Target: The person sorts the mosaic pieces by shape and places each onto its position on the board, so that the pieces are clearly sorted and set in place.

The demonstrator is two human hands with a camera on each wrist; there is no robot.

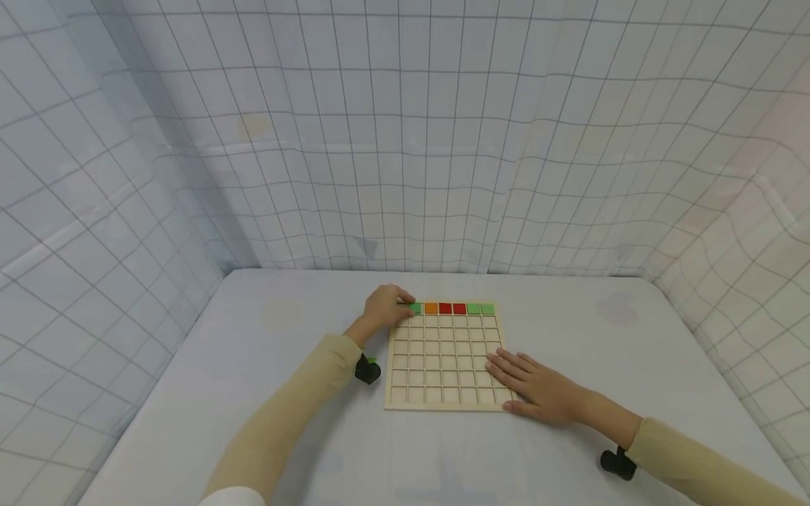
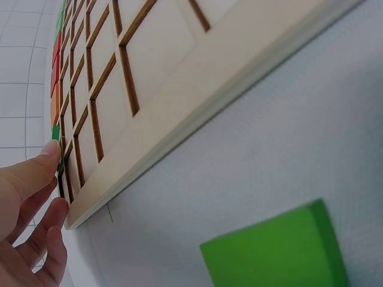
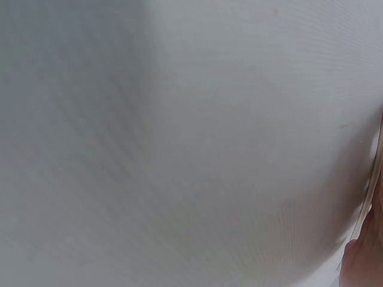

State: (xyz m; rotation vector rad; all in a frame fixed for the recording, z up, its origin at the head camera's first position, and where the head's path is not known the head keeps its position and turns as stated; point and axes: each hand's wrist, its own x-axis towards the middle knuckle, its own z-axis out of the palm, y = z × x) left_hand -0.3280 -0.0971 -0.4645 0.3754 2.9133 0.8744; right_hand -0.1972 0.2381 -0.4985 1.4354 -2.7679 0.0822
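Note:
A pale wooden grid board [image 1: 443,406] lies on the table with a row of coloured tiles along its far edge. From the left they run green [image 1: 415,308], orange [image 1: 431,308], two red [image 1: 446,308] and two light green [image 1: 480,308]. My left hand [image 1: 383,306] is at the board's far left corner, thumb and curled fingers pinching at the green tile [image 2: 55,132]; the corner cell is mostly hidden behind it. My right hand [image 1: 543,388] rests flat over the board's near right edge, fingers straight, seen only partly in the right wrist view.
A loose green tile [image 2: 275,251] lies on the table left of the board, partly covered by the left wrist camera [image 1: 367,370] in the head view. White cloth covers the table [image 1: 569,316]. Grid-patterned curtains [image 1: 418,140] stand behind and at both sides.

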